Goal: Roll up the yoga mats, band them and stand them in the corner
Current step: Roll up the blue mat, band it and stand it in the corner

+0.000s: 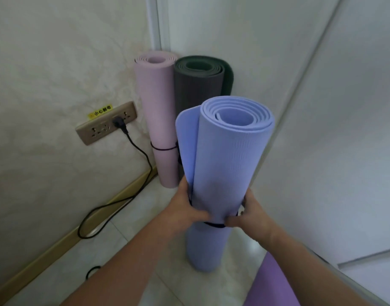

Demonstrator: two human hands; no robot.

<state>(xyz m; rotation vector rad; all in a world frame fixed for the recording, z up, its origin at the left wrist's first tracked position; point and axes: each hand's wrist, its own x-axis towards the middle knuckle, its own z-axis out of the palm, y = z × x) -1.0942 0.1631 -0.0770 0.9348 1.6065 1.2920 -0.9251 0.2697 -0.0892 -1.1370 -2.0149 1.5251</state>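
A rolled light-blue yoga mat (222, 164) stands upright on the floor in front of me, its outer flap loose at the top left. A thin black band (213, 225) circles its lower part. My left hand (185, 208) grips the mat's left side at the band. My right hand (247, 214) pinches the band on the right side. Behind, in the corner, a pink rolled mat (156, 111) with a black band and a dark grey-green rolled mat (198, 82) stand upright against the walls.
A wall socket strip (105, 123) with a black cable (114, 202) trailing onto the tiled floor is on the left wall. A purple mat (273, 286) lies at the bottom right. A white door or panel (333, 129) fills the right.
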